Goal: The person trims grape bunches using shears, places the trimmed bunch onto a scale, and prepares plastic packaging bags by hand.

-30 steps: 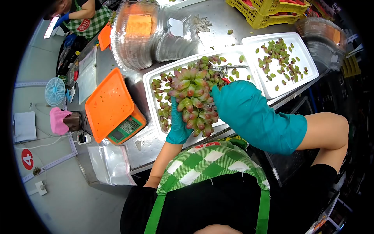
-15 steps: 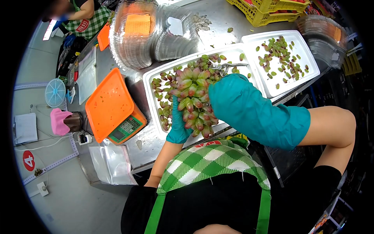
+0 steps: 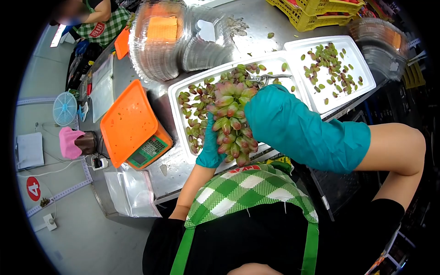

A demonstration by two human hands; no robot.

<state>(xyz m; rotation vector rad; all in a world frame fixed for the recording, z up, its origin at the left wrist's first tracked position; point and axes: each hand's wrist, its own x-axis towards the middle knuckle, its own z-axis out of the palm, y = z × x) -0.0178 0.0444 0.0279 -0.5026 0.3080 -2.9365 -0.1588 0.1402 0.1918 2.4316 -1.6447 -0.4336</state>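
My left hand (image 3: pixel 209 147), in a teal glove, holds a large bunch of pink-green grapes (image 3: pixel 231 120) from below, over a white tray (image 3: pixel 179 90). My right hand (image 3: pixel 270 112), also gloved in teal, is beside the bunch's right side and grips small metal scissors (image 3: pixel 265 79) whose blades stick out past the top of the glove. Loose grapes (image 3: pixel 195 114) lie in the tray to the left of the bunch. The fingers of the right hand are hidden behind the glove's back.
A second white tray (image 3: pixel 362 64) with scattered grapes sits to the right. An orange scale (image 3: pixel 133 126) stands to the left, stacked clear plastic boxes (image 3: pixel 160 46) behind it, yellow crates (image 3: pixel 321 11) at the back. Another person (image 3: pixel 94 18) works at the far left.
The bunch has turned in my left hand and looks narrower now. My right forearm has shifted slightly right; the scissors stay near the bunch's top.
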